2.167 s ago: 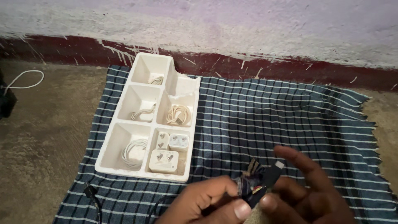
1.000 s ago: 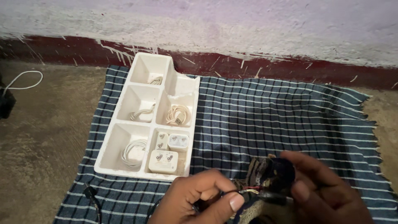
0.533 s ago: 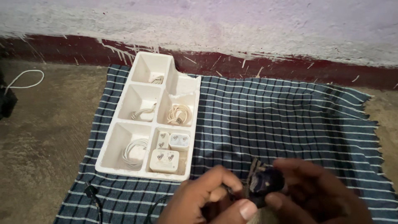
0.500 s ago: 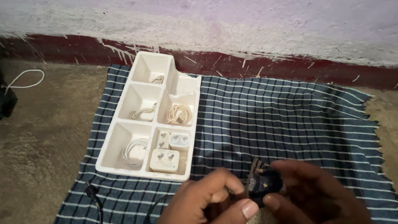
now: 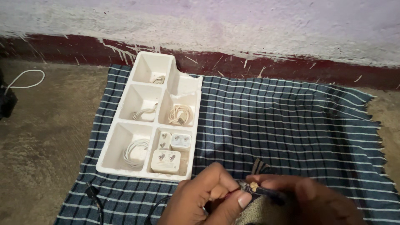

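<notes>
My left hand [image 5: 206, 198] and my right hand [image 5: 308, 200] meet at the bottom edge of the head view over a blue striped cloth [image 5: 291, 125]. Together they pinch a small dark object [image 5: 250, 186] with a pale tip, my left thumb and fingers on its left end, my right fingers over the rest. A black cable [image 5: 156, 206] trails from under my left hand. Just beyond my left hand lies a white compartment tray [image 5: 187, 83] that holds coiled white cables [image 5: 135, 150] and white plug adapters [image 5: 166, 161].
The cloth lies on a rough concrete floor [image 5: 46, 137] against a wall with a dark red base stripe [image 5: 250, 62]. A white cable loop [image 5: 23, 79] and a black thing [image 5: 6, 104] sit at the far left. A black plug end [image 5: 91, 191] lies on the cloth's lower left.
The hands have sunk lower in the view and closed tighter together. The dark object, earlier raised and plainly seen, is now mostly covered by my right fingers.
</notes>
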